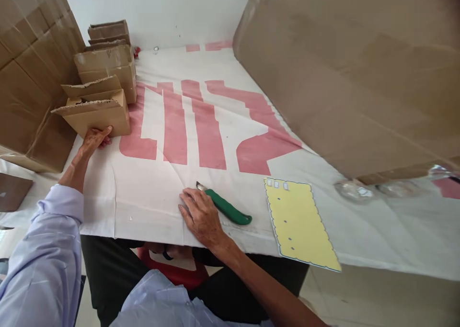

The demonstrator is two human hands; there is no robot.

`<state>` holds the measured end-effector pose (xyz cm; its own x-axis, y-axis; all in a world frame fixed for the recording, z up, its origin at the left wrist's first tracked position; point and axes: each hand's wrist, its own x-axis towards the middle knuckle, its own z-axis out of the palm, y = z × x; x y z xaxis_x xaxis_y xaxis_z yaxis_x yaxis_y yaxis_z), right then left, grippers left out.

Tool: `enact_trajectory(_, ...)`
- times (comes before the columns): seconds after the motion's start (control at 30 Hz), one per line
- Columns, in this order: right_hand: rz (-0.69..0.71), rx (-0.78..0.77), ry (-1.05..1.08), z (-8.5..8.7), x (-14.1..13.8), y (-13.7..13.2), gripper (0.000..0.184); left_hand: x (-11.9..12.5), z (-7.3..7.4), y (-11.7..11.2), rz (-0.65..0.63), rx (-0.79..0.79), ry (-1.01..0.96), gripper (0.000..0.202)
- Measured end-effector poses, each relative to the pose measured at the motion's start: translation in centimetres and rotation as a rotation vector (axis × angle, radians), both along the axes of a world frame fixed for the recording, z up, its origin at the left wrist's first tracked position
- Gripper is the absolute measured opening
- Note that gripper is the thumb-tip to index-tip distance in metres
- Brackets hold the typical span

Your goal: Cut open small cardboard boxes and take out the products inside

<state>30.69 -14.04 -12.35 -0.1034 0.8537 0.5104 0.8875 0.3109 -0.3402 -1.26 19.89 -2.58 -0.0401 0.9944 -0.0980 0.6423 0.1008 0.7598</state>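
At the left, my left hand (97,138) is at the lower front edge of a small cardboard box (100,118). Its thumb side presses on the front face and the other fingers curl by the bottom edge. The flaps of this box stand up. My right hand (203,217) lies palm down on the white cloth near the table's front edge, fingers stretched out and holding nothing. Just beside it, partly behind the fingers, is a green-handled utility knife (230,209) with its blade end pointing away to the left.
More small cardboard boxes (108,61) stand in a row behind. Large cartons flank the cloth-covered table (158,193), one left (43,87) and one right (341,78). A yellow scallop-edged card (302,221) overhangs the front edge. Clear rounded objects (354,190) lie by the right carton.
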Motion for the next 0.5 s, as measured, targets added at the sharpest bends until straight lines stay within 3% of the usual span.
enact_trajectory(0.33,-0.012,-0.087,0.026,0.1,0.2,-0.5,0.028,2.0,0.4,4.5,0.014,-0.042,0.067,0.048)
enact_trajectory(0.5,0.002,-0.036,0.018,0.1,0.3,-0.6,0.024,3.0,-0.5,5.5,0.023,0.042,-0.014,0.039)
